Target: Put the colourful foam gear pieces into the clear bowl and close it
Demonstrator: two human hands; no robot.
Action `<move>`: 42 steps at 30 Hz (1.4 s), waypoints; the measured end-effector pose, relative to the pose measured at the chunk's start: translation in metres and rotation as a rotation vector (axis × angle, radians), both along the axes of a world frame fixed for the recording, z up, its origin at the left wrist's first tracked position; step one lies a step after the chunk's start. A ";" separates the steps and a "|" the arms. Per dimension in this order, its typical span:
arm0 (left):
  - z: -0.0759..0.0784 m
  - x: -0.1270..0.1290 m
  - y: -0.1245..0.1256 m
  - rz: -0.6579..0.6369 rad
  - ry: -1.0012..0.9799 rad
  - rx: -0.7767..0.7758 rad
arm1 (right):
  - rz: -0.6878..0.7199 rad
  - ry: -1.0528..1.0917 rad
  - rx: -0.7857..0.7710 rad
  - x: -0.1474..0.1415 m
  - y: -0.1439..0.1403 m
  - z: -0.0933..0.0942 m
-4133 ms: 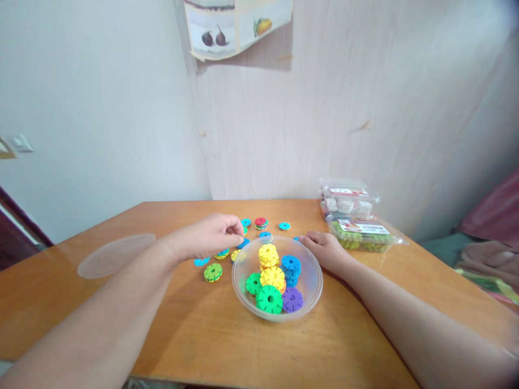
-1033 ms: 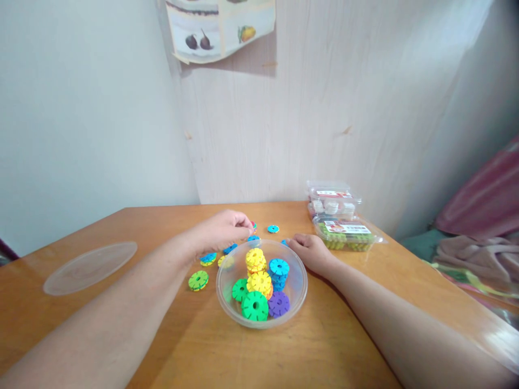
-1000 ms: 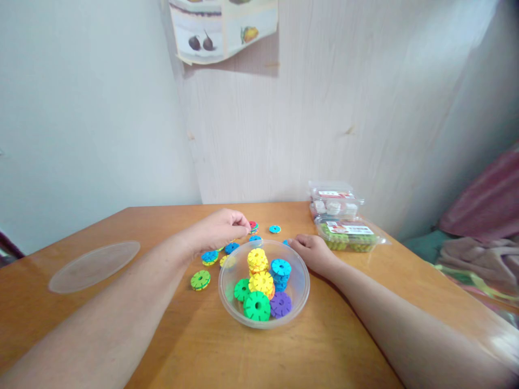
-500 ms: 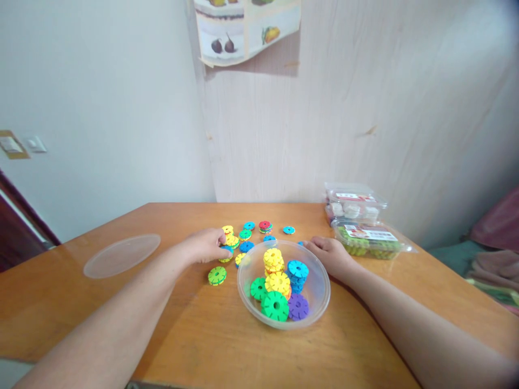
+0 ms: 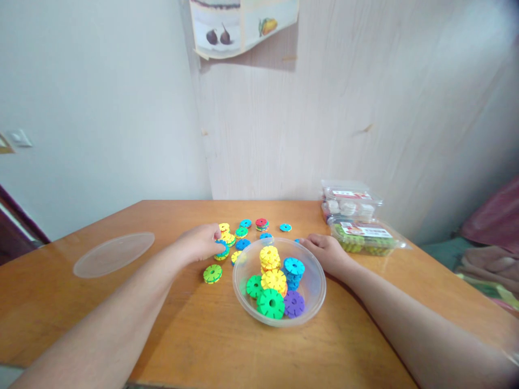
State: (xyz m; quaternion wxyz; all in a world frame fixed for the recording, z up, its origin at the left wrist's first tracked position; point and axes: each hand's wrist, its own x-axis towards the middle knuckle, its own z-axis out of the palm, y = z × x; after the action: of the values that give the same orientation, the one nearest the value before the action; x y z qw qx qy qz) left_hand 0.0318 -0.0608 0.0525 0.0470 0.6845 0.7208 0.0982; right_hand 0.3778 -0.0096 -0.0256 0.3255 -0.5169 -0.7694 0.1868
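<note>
Since a second ago, the left hand [image 5: 200, 244] has been drawn back from the far discs to the near-left of the bowl [image 5: 312, 300], fingers curled onto a blue disc [image 5: 221, 249]; a firm grip cannot be told. At the bowl's right rim the right hand [image 5: 326, 252] rests, fingers loosely curled. Left of the bowl, bare table [image 5: 170, 329] lies open up to the lid [image 5: 113, 254].
</note>
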 end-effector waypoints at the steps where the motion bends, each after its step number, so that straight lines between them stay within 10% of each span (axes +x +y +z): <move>1: 0.006 0.002 -0.002 -0.003 -0.013 0.035 | 0.002 -0.001 -0.001 0.000 0.000 0.000; 10: 0.053 0.090 -0.037 -0.469 -0.107 0.164 | -0.009 0.016 -0.007 -0.001 0.005 -0.004; 19: 0.045 0.144 -0.037 -0.650 -0.025 0.070 | 0.007 0.042 0.028 -0.001 0.000 0.001; 29: 0.043 0.057 -0.008 -0.301 -0.137 0.049 | -0.007 -0.007 0.022 -0.001 0.003 -0.002; 42: -0.018 -0.001 0.001 -0.059 0.006 -0.057 | 0.002 0.008 -0.036 -0.001 -0.003 0.005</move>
State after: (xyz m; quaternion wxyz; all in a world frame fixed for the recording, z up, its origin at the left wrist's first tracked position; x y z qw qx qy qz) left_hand 0.0304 -0.0600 0.0340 0.0674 0.7041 0.7030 0.0742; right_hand 0.3766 -0.0126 -0.0206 0.3189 -0.5212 -0.7652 0.2029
